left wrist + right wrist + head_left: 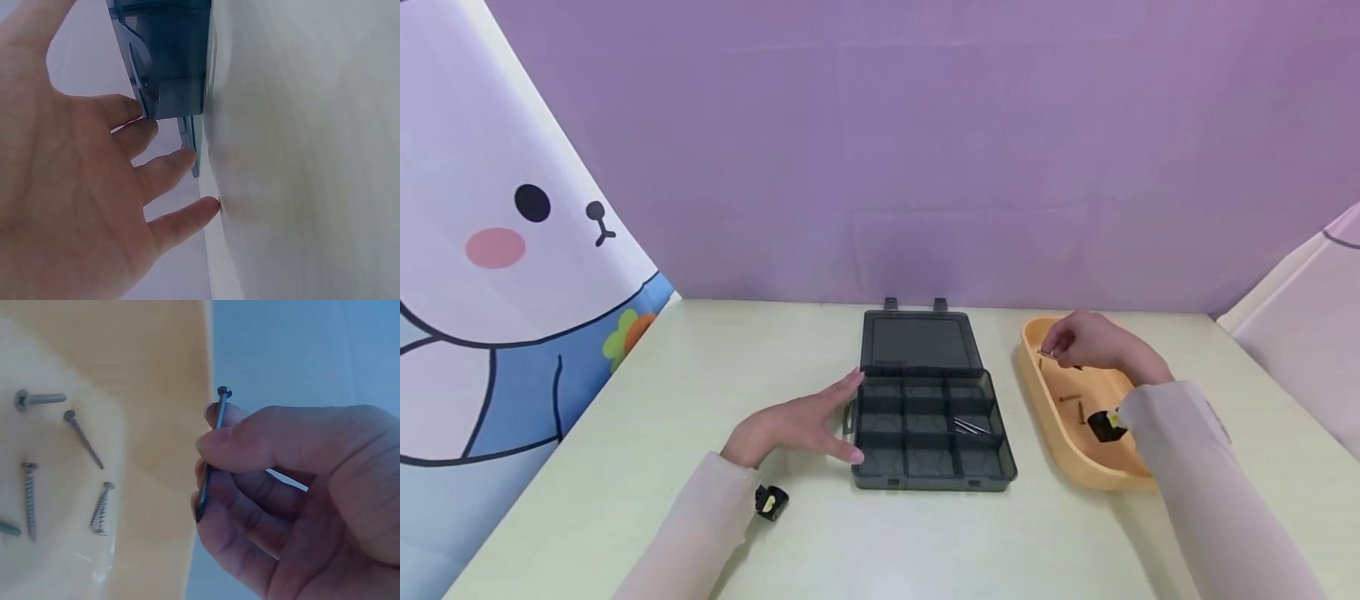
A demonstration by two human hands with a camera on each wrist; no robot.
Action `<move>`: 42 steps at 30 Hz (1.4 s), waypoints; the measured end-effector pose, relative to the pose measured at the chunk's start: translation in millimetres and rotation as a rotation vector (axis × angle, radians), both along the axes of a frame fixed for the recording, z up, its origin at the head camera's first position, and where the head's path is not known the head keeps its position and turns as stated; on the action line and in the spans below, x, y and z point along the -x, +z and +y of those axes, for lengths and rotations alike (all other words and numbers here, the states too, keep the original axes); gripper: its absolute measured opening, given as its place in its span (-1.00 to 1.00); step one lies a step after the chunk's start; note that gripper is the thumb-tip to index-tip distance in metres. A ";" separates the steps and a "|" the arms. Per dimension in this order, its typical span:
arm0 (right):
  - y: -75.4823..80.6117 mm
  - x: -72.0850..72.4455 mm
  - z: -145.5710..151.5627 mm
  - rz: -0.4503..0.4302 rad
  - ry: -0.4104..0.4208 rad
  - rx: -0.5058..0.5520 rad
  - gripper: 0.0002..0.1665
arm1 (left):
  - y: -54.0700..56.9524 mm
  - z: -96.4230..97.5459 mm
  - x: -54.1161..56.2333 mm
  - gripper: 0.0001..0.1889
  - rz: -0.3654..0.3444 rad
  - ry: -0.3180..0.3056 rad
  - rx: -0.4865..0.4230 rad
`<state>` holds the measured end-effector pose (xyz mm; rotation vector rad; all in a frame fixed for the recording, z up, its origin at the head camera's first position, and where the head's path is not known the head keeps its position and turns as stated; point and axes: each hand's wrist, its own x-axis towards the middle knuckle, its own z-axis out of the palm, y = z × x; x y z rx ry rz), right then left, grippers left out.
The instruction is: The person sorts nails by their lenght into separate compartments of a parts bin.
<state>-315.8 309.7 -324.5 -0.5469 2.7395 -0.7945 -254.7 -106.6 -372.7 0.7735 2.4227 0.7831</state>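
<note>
My right hand [1093, 340] pinches a nail [221, 407] between thumb and fingers, over the far left side of the orange tray [1047, 421]. In the right wrist view the nail's head points up. Left of the tray lies a dark divided organizer box [934, 482], its lid [919, 340] folded back. Several nails [970, 426] rest in its middle right compartment. My left hand [801, 423] is spread at the box's left side, fingers straight. In the left wrist view, two fingertips overlap the box's corner.
Inside the tray lie loose fasteners: a bolt [47, 399], another nail [84, 440], a long screw [30, 500] and short screws [102, 509]. A purple backdrop [925, 167] rises behind the pale table [760, 342], and a cartoon-printed cloth [497, 333] slants along the left.
</note>
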 end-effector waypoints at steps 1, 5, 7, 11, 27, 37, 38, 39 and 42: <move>1.0 -1.8 -0.7 0.001 0.001 -0.002 -0.79 | 0.0 0.3 -0.4 0.23 -0.001 -0.002 0.001; 7.2 -8.8 -4.5 0.037 0.018 -0.019 -0.79 | 0.5 1.3 -1.4 0.23 0.003 -0.007 0.000; 11.2 -12.0 -7.8 0.066 0.035 -0.028 -0.79 | 1.0 1.5 -1.2 0.23 0.007 -0.007 0.001; 18.2 -20.0 -16.9 0.091 0.047 -0.019 -0.77 | 1.4 0.3 -1.4 0.23 0.001 -0.002 -0.011; 19.0 -46.3 -58.8 0.196 0.129 -0.007 -0.76 | -4.6 -11.3 -6.0 0.22 0.006 0.012 -0.010; 8.1 -50.3 -75.7 0.182 0.151 -0.005 -0.76 | -4.1 -10.6 -3.2 0.22 -0.001 0.006 -0.023; 6.7 -50.4 -77.0 0.179 0.156 0.001 -0.76 | -4.3 -10.4 -3.0 0.22 -0.001 0.005 -0.024; 5.6 -50.7 -78.4 0.174 0.158 0.005 -0.76 | -4.7 -10.2 -2.8 0.23 -0.001 0.005 -0.024; 2.1 -51.1 -82.4 0.163 0.162 0.024 -0.75 | -5.8 -9.4 -2.3 0.23 0.000 0.005 -0.023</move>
